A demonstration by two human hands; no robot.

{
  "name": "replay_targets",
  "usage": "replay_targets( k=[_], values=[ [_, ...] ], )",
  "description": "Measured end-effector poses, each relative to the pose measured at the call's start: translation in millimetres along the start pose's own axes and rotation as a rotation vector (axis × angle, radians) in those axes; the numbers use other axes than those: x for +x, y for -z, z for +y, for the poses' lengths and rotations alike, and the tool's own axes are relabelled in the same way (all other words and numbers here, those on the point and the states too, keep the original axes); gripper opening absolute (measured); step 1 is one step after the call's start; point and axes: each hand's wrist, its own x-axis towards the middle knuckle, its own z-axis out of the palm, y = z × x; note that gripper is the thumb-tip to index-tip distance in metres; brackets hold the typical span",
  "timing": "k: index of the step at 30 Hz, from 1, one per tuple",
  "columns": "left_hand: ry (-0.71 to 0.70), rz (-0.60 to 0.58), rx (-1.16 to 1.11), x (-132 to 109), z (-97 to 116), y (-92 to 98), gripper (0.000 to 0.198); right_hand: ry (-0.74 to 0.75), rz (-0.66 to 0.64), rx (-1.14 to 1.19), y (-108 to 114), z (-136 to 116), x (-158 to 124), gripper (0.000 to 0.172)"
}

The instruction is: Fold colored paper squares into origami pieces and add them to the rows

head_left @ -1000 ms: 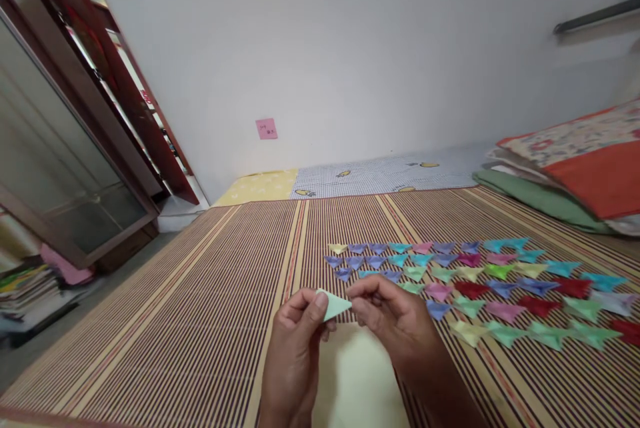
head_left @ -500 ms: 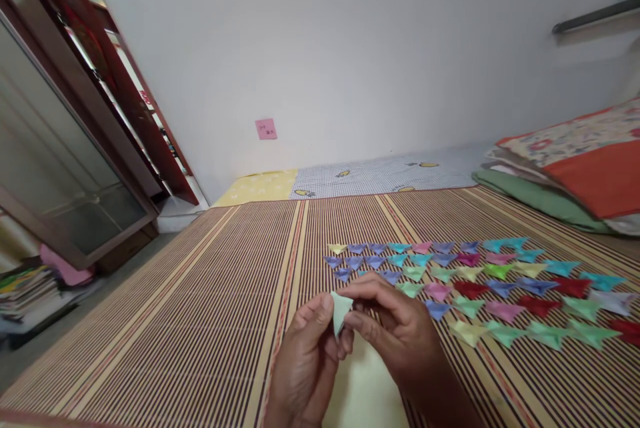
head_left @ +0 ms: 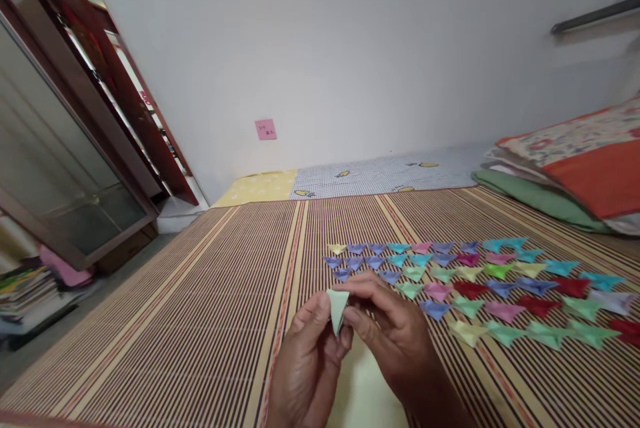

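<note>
A small pale green piece of folded paper (head_left: 337, 310), pointed at its lower end, is held up between both hands. My left hand (head_left: 306, 355) pinches its left edge between thumb and fingers. My right hand (head_left: 387, 325) grips the right side, with the index finger along the top and the thumb lower down. Below the hands lies a pale yellow sheet (head_left: 367, 388), partly covered by them. Rows of small folded paper pieces (head_left: 503, 333) in many colours spread over the striped mat (head_left: 210, 321) to the right; my right hand hides a few.
A pile of folded bedding (head_left: 590, 168) sits at the far right. Along the wall, a patterned cloth (head_left: 370, 175) shows past the mat's edge. A pink note (head_left: 266, 129) is stuck to the wall. At the left stand a glass-panelled door (head_left: 65, 148) and a stack of books (head_left: 30, 295).
The green folded paper has turned slightly and shifted a little left, now showing a narrower face with a folded edge. Both hands keep their hold, with small finger shifts.
</note>
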Motion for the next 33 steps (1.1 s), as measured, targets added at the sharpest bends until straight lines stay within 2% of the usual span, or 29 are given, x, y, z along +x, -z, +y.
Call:
replay_targets(
  k=[2, 5, 8, 12, 15, 17, 19, 24, 29, 33],
  values=[
    [-0.075, 0.016, 0.090, -0.7, -1.8, 1.3, 0.026, 0.024, 0.026, -0.070, -2.6, -1.7, -0.5, 0.026],
    [-0.241, 0.044, 0.341, -1.0, -5.2, 4.0, 0.029, 0.070, 0.107, -0.181, -8.6, -4.0, -0.6, 0.024],
    [-0.376, 0.138, 0.525, -1.9, -7.5, 4.8, 0.029, 0.140, 0.230, -0.262, -15.8, -4.6, -0.8, 0.020],
    [-0.587, 0.243, 0.683, -6.9, -10.5, -2.0, 0.018, 0.202, 0.335, -0.373, -21.9, -0.3, -3.2, 0.023],
    [-0.731, 0.215, 0.816, -12.1, -13.8, -9.9, 0.008, 0.210, 0.353, -0.441, -20.1, 5.5, -5.6, 0.022],
    [-0.736, 0.166, 0.834, -14.8, -14.8, -13.9, 0.004, 0.230, 0.339, -0.476, -16.5, 8.4, -6.7, 0.023],
    [-0.696, 0.131, 0.829, -16.2, -14.0, -15.7, 0.010, 0.259, 0.307, -0.498, -13.4, 9.8, -6.9, 0.026],
    [-0.637, 0.122, 0.816, -16.0, -9.9, -13.9, 0.009, 0.250, 0.263, -0.469, -14.9, 7.2, -5.6, 0.023],
    [-0.646, 0.134, 0.804, -14.8, -10.0, -8.2, 0.012, 0.218, 0.290, -0.371, -18.6, 0.7, -3.0, 0.023],
    [-0.604, 0.123, 0.706, -13.3, -5.4, -2.2, 0.008, 0.131, 0.279, -0.203, -15.0, -5.9, -1.5, 0.025]
  ],
)
